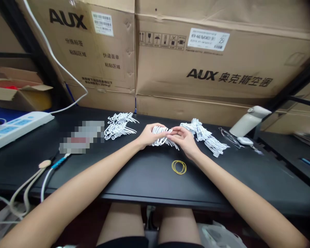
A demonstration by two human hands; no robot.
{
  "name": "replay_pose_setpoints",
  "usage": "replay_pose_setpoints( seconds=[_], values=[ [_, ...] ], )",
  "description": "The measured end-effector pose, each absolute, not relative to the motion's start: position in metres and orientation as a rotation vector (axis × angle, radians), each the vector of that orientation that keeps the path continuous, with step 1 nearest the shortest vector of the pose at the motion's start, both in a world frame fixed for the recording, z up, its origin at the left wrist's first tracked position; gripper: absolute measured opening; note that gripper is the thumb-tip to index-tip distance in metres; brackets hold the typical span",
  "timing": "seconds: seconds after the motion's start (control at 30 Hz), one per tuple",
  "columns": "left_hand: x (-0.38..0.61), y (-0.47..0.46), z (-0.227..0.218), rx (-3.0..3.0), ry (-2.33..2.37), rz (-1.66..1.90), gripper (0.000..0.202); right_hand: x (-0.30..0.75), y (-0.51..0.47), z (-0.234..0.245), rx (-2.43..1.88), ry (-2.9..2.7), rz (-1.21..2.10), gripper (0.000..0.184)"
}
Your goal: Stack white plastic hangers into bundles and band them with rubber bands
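A bundle of white hooks, thin and bent, is held between both hands just above the black table. My left hand wraps round its left side. Fingers of my right hand close on its right side, with several hook ends sticking out below. Yellow rubber bands lie on the table nearer to me. To the left is a loose pile of similar white hooks. On the right, several white bundles lie in a row.
Large cardboard boxes stand along the back of the table. A power strip, a pixelated object and cables lie left. At right are a white bottle, glasses and a small white case.
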State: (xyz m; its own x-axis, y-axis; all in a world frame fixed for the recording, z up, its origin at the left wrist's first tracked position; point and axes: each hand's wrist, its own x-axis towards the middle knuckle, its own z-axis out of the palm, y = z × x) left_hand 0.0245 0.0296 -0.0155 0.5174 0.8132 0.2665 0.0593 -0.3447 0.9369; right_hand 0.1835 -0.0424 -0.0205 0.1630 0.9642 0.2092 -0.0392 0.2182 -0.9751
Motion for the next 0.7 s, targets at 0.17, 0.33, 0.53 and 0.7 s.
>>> replay_pose_setpoints(
  seconds=[0.17,0.33,0.53,0.7],
  values=[
    [0.024,0.030,-0.015,1.749,0.709,0.863,0.047,0.185,-0.040,-0.023,-1.096,-1.234,0.916,0.042],
    [0.024,0.029,-0.011,1.558,0.740,0.654,0.050,0.183,-0.038,-0.027,-1.160,-1.180,1.000,0.041],
    [0.023,0.036,-0.009,1.198,0.698,0.439,0.036,0.188,-0.038,-0.028,-1.187,-1.074,1.142,0.035],
    [0.019,0.042,-0.011,1.100,0.640,0.421,0.034,0.191,-0.036,-0.029,-1.206,-1.084,1.147,0.035]
  ],
)
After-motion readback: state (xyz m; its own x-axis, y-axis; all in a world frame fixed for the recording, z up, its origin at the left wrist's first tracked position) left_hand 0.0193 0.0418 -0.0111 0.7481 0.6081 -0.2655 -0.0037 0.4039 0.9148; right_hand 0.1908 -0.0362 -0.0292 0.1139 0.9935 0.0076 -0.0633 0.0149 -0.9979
